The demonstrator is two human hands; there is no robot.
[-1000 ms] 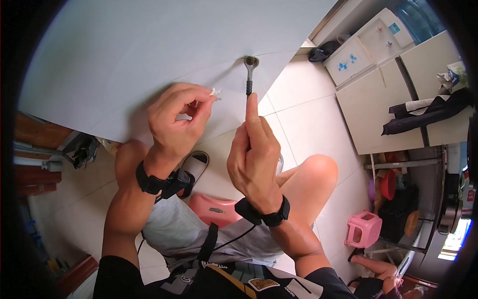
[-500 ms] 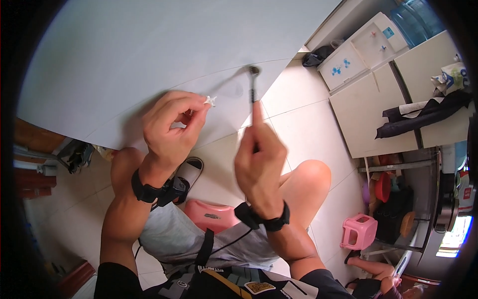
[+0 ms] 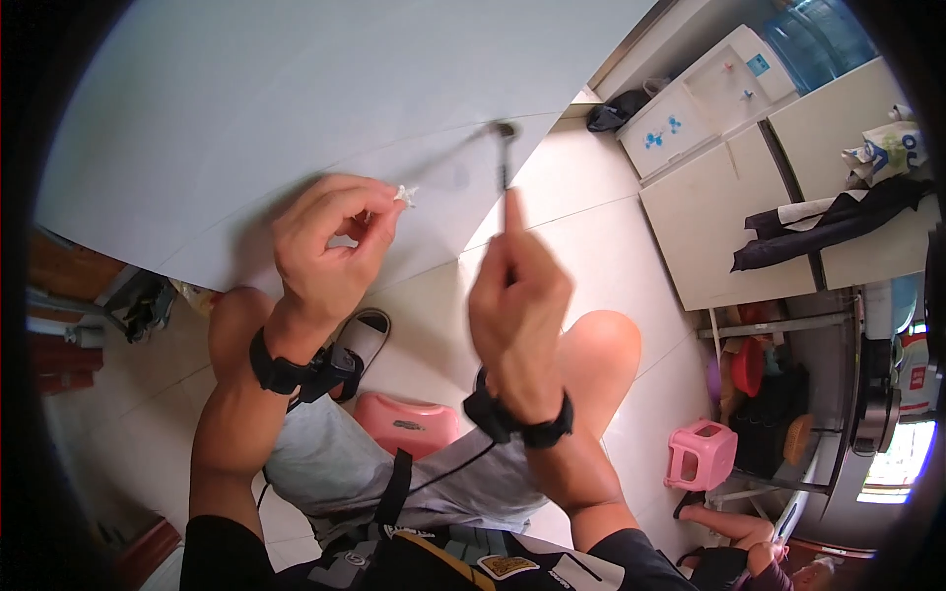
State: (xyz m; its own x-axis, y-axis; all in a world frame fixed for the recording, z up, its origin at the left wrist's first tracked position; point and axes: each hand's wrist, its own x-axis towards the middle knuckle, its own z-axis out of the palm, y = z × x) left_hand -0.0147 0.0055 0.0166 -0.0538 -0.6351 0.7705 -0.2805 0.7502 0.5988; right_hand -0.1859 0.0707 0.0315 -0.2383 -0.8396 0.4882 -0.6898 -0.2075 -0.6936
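Observation:
My left hand (image 3: pixel 328 241) pinches a small crumpled white item (image 3: pixel 407 196), too small to identify, close to the pale grey board (image 3: pixel 246 89). My right hand (image 3: pixel 515 320) is closed around a dark ratchet wrench (image 3: pixel 505 163), index finger stretched along its handle. The round head of this tool sits over the board near its right edge, a short way right of the white item. Both the wrench and the right hand are blurred by motion.
Pink stools stand beneath me (image 3: pixel 409 414) and at the right (image 3: pixel 702 438). White cabinets (image 3: pixel 714 241) with dark clothes (image 3: pixel 828 222) and a water jug (image 3: pixel 808 44) line the right. Shelving (image 3: pixel 769 325) stands below them. Another person's leg (image 3: pixel 724 524) shows at lower right.
My right hand with the wrench has shifted rightward relative to my left hand and become blurred. My left hand keeps its pinch. The whole view has shifted slightly.

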